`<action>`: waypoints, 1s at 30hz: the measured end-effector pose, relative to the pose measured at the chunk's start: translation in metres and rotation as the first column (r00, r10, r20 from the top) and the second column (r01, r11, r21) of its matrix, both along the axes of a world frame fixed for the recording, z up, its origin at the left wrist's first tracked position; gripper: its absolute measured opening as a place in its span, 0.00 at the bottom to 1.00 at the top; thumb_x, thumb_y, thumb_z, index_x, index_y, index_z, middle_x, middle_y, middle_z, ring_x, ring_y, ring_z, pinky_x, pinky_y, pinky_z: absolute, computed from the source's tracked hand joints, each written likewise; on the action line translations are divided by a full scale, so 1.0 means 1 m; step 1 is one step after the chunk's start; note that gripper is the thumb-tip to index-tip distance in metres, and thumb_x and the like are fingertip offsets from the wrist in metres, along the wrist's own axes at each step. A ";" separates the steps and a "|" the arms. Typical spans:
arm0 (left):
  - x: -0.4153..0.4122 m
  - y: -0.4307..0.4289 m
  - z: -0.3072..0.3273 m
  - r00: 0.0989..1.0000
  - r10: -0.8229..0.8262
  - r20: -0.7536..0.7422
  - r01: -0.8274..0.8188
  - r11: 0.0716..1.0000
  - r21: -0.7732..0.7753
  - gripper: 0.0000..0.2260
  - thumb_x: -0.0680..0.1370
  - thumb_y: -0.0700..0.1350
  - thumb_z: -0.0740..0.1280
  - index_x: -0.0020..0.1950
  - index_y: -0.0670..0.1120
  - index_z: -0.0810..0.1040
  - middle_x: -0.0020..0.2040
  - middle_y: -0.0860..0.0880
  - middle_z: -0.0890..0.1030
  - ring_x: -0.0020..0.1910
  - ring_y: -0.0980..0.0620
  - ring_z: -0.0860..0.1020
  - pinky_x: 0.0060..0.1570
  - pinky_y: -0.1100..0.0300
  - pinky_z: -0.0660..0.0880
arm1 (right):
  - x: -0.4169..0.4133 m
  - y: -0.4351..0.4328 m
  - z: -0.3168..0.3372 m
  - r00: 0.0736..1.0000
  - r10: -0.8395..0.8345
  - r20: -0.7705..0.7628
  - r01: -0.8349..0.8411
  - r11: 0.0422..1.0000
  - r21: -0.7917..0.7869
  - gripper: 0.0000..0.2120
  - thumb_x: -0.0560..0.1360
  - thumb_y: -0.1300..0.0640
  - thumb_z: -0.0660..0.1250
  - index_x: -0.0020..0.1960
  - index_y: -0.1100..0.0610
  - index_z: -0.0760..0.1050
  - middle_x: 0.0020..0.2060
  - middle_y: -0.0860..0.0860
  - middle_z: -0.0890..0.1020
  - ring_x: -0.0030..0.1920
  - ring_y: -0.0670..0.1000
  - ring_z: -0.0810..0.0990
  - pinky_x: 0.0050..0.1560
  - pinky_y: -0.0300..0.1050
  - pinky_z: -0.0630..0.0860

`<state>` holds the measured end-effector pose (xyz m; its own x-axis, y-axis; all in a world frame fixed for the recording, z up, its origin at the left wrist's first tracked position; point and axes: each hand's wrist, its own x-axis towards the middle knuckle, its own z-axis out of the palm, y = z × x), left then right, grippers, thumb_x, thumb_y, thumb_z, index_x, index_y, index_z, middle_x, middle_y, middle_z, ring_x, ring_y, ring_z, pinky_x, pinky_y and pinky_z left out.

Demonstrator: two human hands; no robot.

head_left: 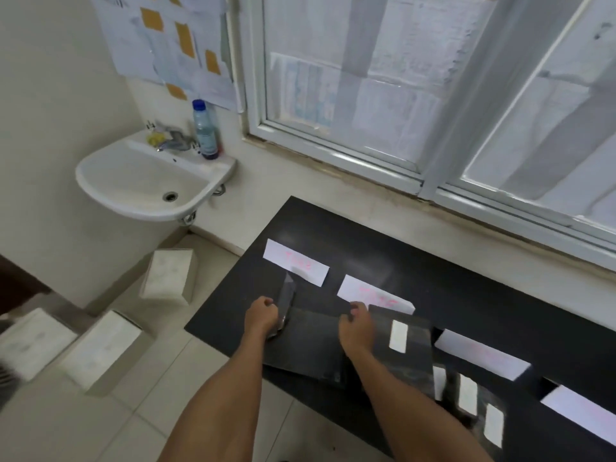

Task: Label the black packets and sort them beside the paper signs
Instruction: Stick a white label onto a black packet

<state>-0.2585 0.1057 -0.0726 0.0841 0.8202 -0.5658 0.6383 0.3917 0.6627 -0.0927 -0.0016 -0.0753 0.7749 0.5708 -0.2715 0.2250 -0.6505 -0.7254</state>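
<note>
On the black counter (450,288) lie several white paper signs with faint red writing, the first sign (296,266) at the far left and a second sign (375,295) to its right. My left hand (261,316) grips an upright black packet (287,303) by its edge. A flat black packet (308,341) lies below the first sign. My right hand (356,331) pinches its top right corner. To the right, a black packet bearing a white label (405,348) lies below the second sign. More labelled packets (473,405) are stacked near the front edge.
A third sign (481,353) and a fourth sign (581,413) lie further right. A white sink (150,181) with a bottle (205,130) hangs on the left wall. White boxes (170,276) stand on the tiled floor. A window (433,95) runs behind the counter.
</note>
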 end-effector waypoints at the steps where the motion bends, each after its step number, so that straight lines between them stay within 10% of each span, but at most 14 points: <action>1: -0.001 0.005 -0.001 1.000 -0.028 0.012 0.029 0.999 -0.030 0.17 0.79 0.41 0.58 0.67 0.44 0.74 0.68 0.43 0.74 0.66 0.43 0.72 0.65 0.53 0.68 | -0.013 0.016 -0.004 0.994 0.018 -0.107 -0.020 0.999 -0.025 0.17 0.74 0.63 0.65 0.62 0.60 0.75 0.55 0.57 0.81 0.59 0.59 0.78 0.57 0.42 0.71; 6: -0.003 0.025 -0.015 0.990 -0.018 0.141 0.051 0.970 -0.236 0.17 0.82 0.48 0.54 0.68 0.44 0.70 0.68 0.42 0.72 0.64 0.43 0.72 0.66 0.48 0.70 | -0.061 0.069 -0.037 0.927 0.017 -0.375 -0.063 0.992 -0.110 0.19 0.75 0.59 0.67 0.65 0.59 0.73 0.60 0.56 0.78 0.61 0.57 0.75 0.60 0.44 0.71; 16: -0.012 0.040 -0.034 0.955 0.173 0.242 -0.032 0.868 -0.496 0.20 0.81 0.54 0.60 0.67 0.43 0.71 0.63 0.43 0.76 0.58 0.45 0.75 0.54 0.52 0.72 | -0.078 0.090 -0.055 0.829 -0.028 -0.558 -0.064 0.987 -0.145 0.07 0.73 0.56 0.72 0.40 0.59 0.79 0.40 0.58 0.80 0.42 0.55 0.77 0.46 0.49 0.75; 22: 0.005 0.037 -0.025 0.956 0.168 0.240 -0.065 0.921 -0.384 0.08 0.78 0.42 0.65 0.53 0.41 0.80 0.45 0.43 0.80 0.43 0.47 0.78 0.44 0.54 0.79 | -0.061 0.092 -0.033 0.782 -0.040 -0.622 -0.024 0.995 -0.095 0.08 0.76 0.58 0.68 0.39 0.58 0.77 0.41 0.57 0.80 0.42 0.53 0.78 0.42 0.45 0.78; 30: 0.093 0.013 0.018 0.914 0.027 0.404 0.064 0.976 -0.210 0.09 0.73 0.30 0.68 0.50 0.40 0.79 0.48 0.38 0.81 0.43 0.43 0.80 0.46 0.49 0.80 | 0.017 0.041 0.010 0.796 -0.077 -0.600 0.112 0.993 0.021 0.07 0.78 0.61 0.65 0.41 0.60 0.77 0.36 0.52 0.81 0.36 0.47 0.79 0.37 0.38 0.76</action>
